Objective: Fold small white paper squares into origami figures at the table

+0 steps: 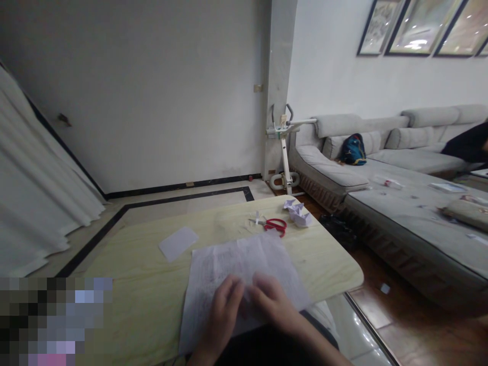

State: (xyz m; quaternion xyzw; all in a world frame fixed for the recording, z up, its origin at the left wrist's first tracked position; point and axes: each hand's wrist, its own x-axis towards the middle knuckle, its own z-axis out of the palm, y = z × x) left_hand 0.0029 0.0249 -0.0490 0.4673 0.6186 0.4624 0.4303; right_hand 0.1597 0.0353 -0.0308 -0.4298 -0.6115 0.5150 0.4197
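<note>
A large wrinkled sheet of paper [244, 254] with faint print lies at the table's near edge, under both hands. Above its lower part, my left hand [224, 305] is closed, fingers curled toward the thumb. Close beside it is my right hand [270, 300], also curled closed, its fingertips blurred. Whatever lies between the fingers is hidden or too smeared to name. Beyond the sheet are red-handled scissors [275, 224], with thin scraps near the blades. Folded paper pieces [299, 213] stand at the far right corner, and a small blank paper [178, 244] lies to the left.
The pale wooden table [133, 305] has rounded corners. On the right stands a long grey sofa [404, 198] with a blue backpack [354, 150] on it. Behind the table is an exercise machine [284, 152]. A dark plastic bag [337, 230] sits on the floor beside the sofa.
</note>
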